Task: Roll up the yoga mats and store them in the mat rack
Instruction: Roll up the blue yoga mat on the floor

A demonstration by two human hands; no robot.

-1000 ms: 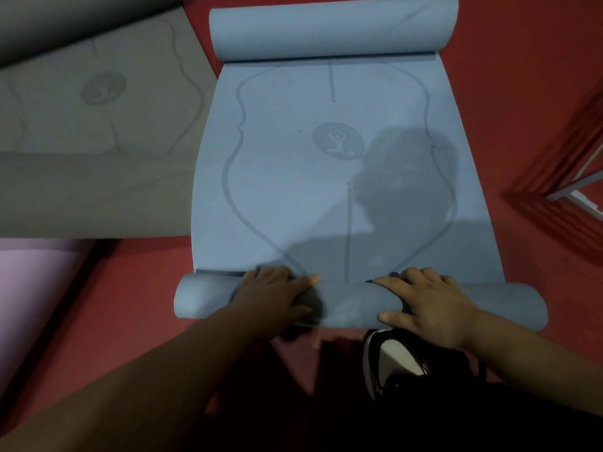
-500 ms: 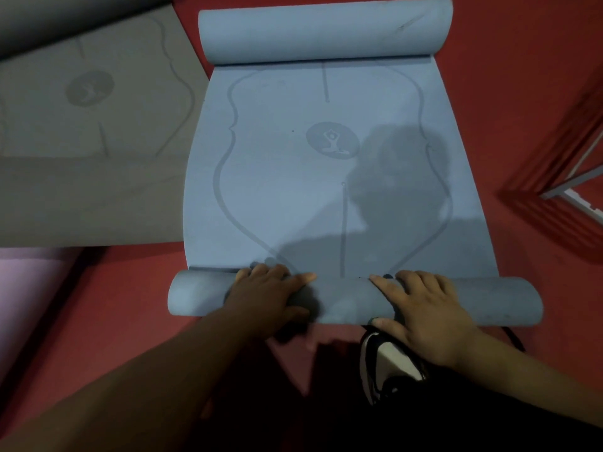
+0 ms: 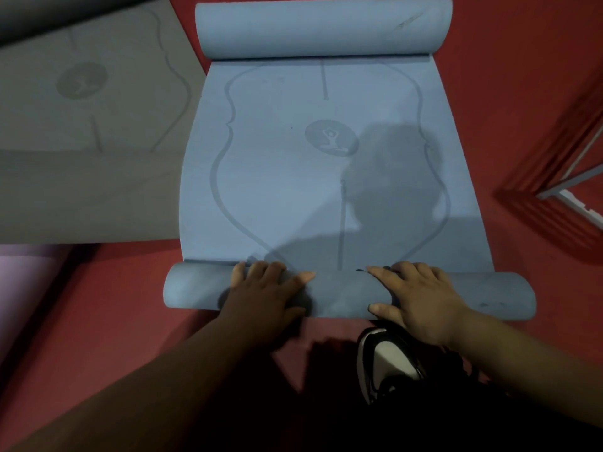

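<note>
A blue yoga mat [image 3: 293, 177] lies on the red floor in front of me, curled into a fat roll [image 3: 323, 27] at its far end and into a thinner roll [image 3: 339, 296] at its near end. My left hand [image 3: 264, 291] rests on top of the near roll left of centre, fingers spread over its far side. My right hand [image 3: 417, 298] presses on the same roll right of centre, fingers straight and thumb on the near side. A grey mat [image 3: 88, 141] lies flat to the left. No mat rack shows.
A pink mat's corner [image 3: 23, 295] lies at the lower left. My black-and-white shoe [image 3: 388, 363] stands just behind the near roll. A white frame piece [image 3: 574, 194] sits on the red floor [image 3: 522, 102] at the right edge.
Both hands have pushed the near roll slightly forward along the mat, and the roll has grown a little thicker. The view has shifted a little with it.
</note>
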